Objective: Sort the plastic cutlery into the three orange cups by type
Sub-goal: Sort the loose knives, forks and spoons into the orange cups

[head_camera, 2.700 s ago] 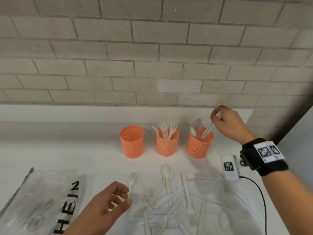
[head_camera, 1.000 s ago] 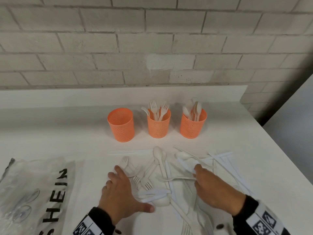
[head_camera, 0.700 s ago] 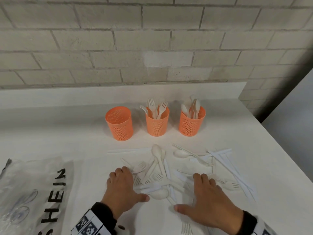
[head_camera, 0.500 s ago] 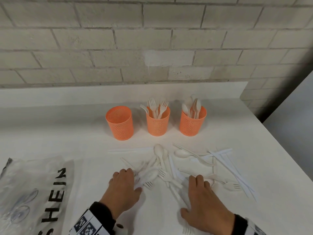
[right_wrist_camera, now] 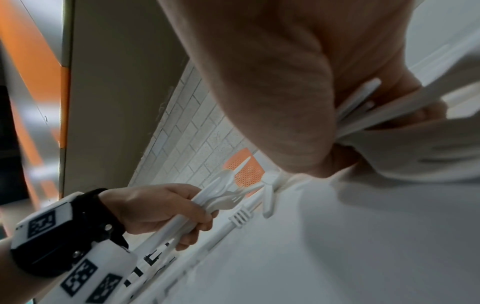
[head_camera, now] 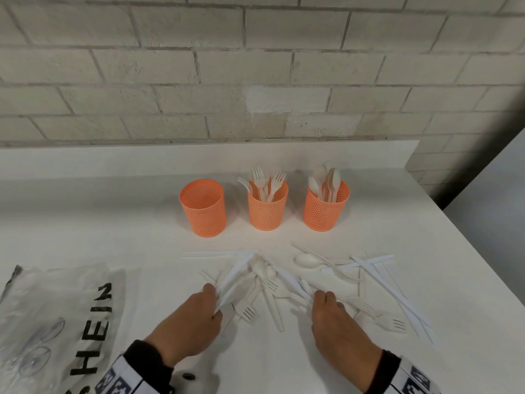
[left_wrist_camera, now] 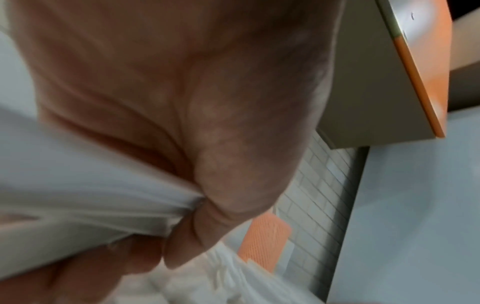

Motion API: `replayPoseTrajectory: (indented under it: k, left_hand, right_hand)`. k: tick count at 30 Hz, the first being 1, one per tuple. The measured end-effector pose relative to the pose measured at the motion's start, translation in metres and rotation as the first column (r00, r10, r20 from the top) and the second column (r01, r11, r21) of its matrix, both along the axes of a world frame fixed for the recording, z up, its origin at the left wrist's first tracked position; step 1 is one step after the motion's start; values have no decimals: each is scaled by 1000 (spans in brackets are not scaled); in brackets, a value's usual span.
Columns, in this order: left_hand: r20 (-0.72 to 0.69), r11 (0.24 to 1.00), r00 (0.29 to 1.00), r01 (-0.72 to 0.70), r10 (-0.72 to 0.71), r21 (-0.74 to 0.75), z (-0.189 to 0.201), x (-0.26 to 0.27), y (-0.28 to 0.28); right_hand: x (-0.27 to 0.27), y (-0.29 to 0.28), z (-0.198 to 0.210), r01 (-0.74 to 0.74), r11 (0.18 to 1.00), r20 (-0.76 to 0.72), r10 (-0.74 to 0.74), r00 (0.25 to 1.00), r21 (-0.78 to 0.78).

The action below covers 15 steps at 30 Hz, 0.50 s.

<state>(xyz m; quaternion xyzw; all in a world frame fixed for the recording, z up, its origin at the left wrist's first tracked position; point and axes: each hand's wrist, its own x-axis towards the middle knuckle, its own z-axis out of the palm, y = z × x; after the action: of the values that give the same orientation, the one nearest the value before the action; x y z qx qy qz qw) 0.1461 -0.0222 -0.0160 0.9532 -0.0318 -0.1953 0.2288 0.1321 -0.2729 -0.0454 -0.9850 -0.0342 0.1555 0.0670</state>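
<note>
Loose cutlery (head_camera: 284, 282): white plastic knives, forks and spoons are lying crossed in a heap on the table, in front of the three cups; a further spread of knives (head_camera: 397, 291) is trailing off to the right.
Left hand (head_camera: 187, 322): it is gripping a small bundle of white pieces (head_camera: 233, 275) by their handles, fingers curled round them; the right wrist view shows at least one knife and one fork in that bundle, so it appears mixed, not yet sorted.
Right hand (head_camera: 338, 322): it is pinching several long flat handles (right_wrist_camera: 358, 107) against the palm; which types they are, I cannot tell.
Likely purpose: both hands seem to be gathering several pieces at once to save trips to the cups.
Left cup (head_camera: 203, 207): it is standing empty, presumably awaiting the knives.
Middle cup (head_camera: 268, 206): it is holding forks, tines up.
Right cup (head_camera: 326, 207): it is holding spoons, bowls up.
Progress: judged partial; most pieces are lying unsorted.
Table (head_camera: 85, 223): white, smooth, ending at a corner on the right.
Plastic bag (head_camera: 56, 322): clear, with black lettering, lying flat at the left.
Room: a pale brick wall (head_camera: 255, 66) is backing the table.
</note>
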Motion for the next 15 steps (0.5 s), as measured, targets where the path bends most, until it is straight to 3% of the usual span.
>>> replayPoseTrajectory:
  k: [2, 5, 7, 11, 15]
  left_hand:
    - [-64, 997, 997, -43, 39, -62, 14, 1, 7]
    - [-44, 985, 995, -100, 94, -140, 24, 1, 20]
    - [-60, 949, 985, -171, 161, -265, 31, 0, 27]
    - [-130, 806, 959, -281, 250, -521, 43, 1, 26]
    - [-217, 552, 937, -339, 275, -762, 55, 7, -4]
  right_hand:
    - [1, -3, 1, -15, 1000, -17, 15, 1000, 8]
    - [5, -9, 11, -22, 999, -33, 23, 999, 45]
    - [9, -16, 20, -20, 990, -42, 27, 999, 143]
    - [15, -24, 50, -77, 888, 31, 71, 997, 453]
    - [22, -4, 85, -57, 679, 32, 50, 998, 732]
